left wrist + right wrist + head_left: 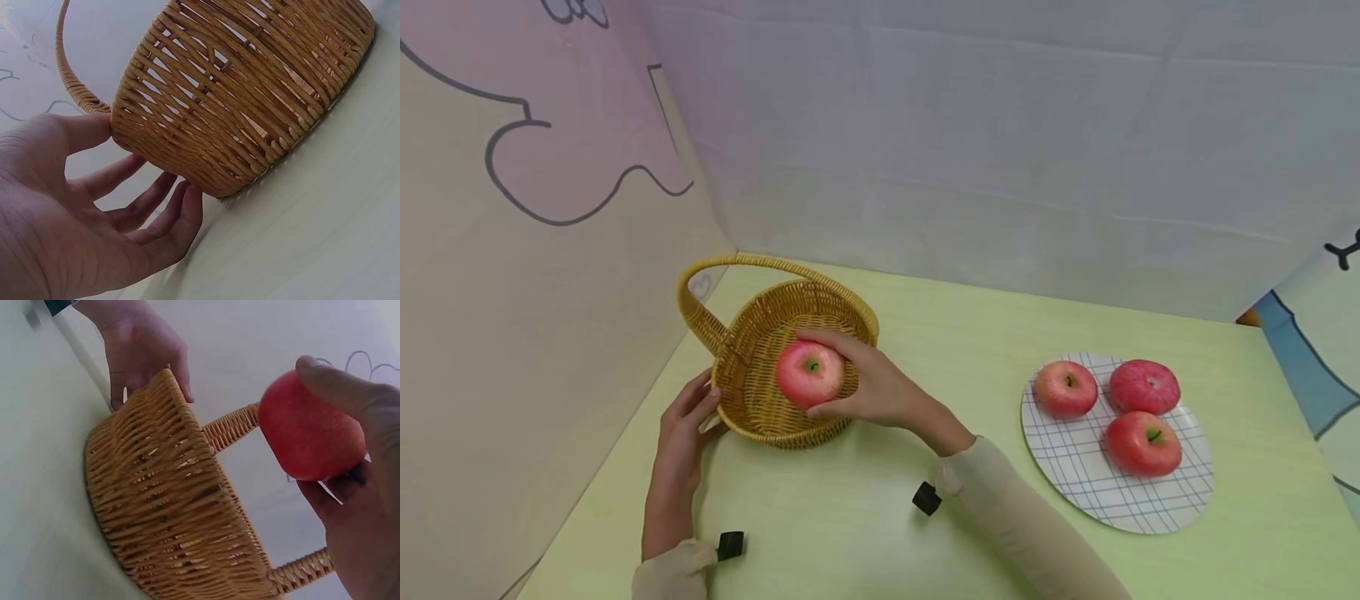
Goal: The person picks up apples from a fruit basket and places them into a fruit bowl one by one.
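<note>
My right hand [883, 387] grips a pink-red apple [808, 377], thumb on one side and fingers on the other. This apple is above the mouth of a yellow-brown wicker basket [752, 404]; in the right wrist view the apple [309, 428] shows higher than the rim. At the basket's left side, my left hand [681, 433] holds the rim. Seen from the left wrist, the thumb is at the rim and the curled fingers [147, 203] lie along the outer wicker wall [250, 94]. The basket's arched handle [775, 265] stands up, leaning toward the back.
To the right, a white plate with a blue grid pattern [1075, 483] bears three red apples [1142, 444]. A pale wall [962, 167] stands behind the yellow-green table [820, 533], and another wall with cartoon drawings [550, 317] rises close at the left.
</note>
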{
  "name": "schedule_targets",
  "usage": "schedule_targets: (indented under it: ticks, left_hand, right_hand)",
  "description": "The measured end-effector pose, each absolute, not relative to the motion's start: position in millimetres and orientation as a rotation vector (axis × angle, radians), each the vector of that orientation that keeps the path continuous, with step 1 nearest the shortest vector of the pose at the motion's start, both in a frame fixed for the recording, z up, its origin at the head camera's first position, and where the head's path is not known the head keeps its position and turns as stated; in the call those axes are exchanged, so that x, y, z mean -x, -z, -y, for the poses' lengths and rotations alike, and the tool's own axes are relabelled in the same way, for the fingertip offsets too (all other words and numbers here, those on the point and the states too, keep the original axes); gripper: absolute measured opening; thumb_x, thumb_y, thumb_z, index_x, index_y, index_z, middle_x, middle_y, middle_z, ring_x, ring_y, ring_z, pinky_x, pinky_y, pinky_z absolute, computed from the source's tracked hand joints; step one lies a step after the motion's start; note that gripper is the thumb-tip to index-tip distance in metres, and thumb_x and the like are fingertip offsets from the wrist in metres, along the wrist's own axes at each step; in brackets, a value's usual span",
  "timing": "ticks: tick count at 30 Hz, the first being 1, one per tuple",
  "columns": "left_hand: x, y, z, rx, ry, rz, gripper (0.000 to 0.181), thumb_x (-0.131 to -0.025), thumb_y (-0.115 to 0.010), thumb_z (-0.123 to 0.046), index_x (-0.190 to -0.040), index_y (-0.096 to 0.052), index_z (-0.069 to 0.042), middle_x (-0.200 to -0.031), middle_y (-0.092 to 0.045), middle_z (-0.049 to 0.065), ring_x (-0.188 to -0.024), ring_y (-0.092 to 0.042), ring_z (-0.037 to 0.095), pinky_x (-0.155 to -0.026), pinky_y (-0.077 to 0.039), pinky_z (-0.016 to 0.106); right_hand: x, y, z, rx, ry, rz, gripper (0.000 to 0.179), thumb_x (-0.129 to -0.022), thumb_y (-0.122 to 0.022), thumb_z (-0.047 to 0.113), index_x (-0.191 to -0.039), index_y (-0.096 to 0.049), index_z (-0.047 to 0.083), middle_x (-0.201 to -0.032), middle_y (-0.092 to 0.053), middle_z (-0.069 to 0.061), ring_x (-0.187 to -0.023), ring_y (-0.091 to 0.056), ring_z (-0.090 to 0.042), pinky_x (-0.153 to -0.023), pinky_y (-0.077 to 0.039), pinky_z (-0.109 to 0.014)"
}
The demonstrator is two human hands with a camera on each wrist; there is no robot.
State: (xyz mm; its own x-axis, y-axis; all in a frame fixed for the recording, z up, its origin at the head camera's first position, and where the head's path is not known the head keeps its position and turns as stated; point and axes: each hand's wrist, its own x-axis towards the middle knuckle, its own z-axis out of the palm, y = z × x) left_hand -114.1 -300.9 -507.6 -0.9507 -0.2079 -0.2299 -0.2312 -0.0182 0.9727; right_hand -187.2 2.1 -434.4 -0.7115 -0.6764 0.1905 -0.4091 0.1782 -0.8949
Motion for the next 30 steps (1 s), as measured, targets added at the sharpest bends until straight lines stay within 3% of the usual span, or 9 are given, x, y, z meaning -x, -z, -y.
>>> schedule_targets:
  ticks: [5, 11, 22, 30]
  left_hand:
    - [113.8, 509.3, 302.0, 0.497, -2.179, -2.185, 0.059, -0.108, -0.057, -0.037, -0.161, -0.04, -0.017, -0.138, -0.055, -0.014, -0.117, -0.06, 0.001, -0.087, -0.057, 0.023]
    - [113.6, 511.5, 302.2, 0.481, -2.188, -2.187, 0.058, -0.108, -0.057, -0.037, -0.161, -0.04, -0.017, -0.136, -0.056, -0.014, -0.117, -0.061, 0.001, -0.087, -0.057, 0.023]
    - [113.4, 510.1, 301.4, 0.481, -2.185, -2.189, 0.058, -0.108, -0.057, -0.037, -0.161, -0.041, -0.018, -0.137, -0.055, -0.013, -0.117, -0.061, 0.002, -0.087, -0.057, 0.023]
    - [115.8, 508.8, 300.8, 0.504, -2.2, -2.167, 0.059, -0.108, -0.057, -0.036, -0.161, -0.041, -0.018, -0.135, -0.057, -0.014, -0.116, -0.061, 0.001, -0.087, -0.057, 0.023]
  right_hand:
    - [183.6, 432.5, -17.3, 1.121, 1.48, -2.152, 0.092, -0.077, -0.095, 0.019, -0.156, -0.047, 0.022, -0.153, -0.053, 0.008, -0.14, -0.052, -0.015, -0.106, -0.053, -0.039]
    - [173.8, 435.5, -35.6, 1.221, 1.447, -2.109, 0.092, -0.077, -0.095, 0.016, -0.155, -0.048, 0.019, -0.152, -0.054, 0.005, -0.14, -0.052, -0.015, -0.108, -0.052, -0.042]
    - [156.9, 441.2, -72.3, 1.264, 1.498, -2.117, 0.092, -0.076, -0.095, 0.015, -0.155, -0.048, 0.023, -0.153, -0.055, 0.002, -0.142, -0.052, -0.016, -0.114, -0.048, -0.041]
    - [142.0, 448.0, -92.2, 1.095, 1.611, -2.251, 0.091, -0.074, -0.097, 0.017, -0.152, -0.05, 0.023, -0.15, -0.057, 0.002, -0.136, -0.057, -0.015, -0.112, -0.049, -0.035]
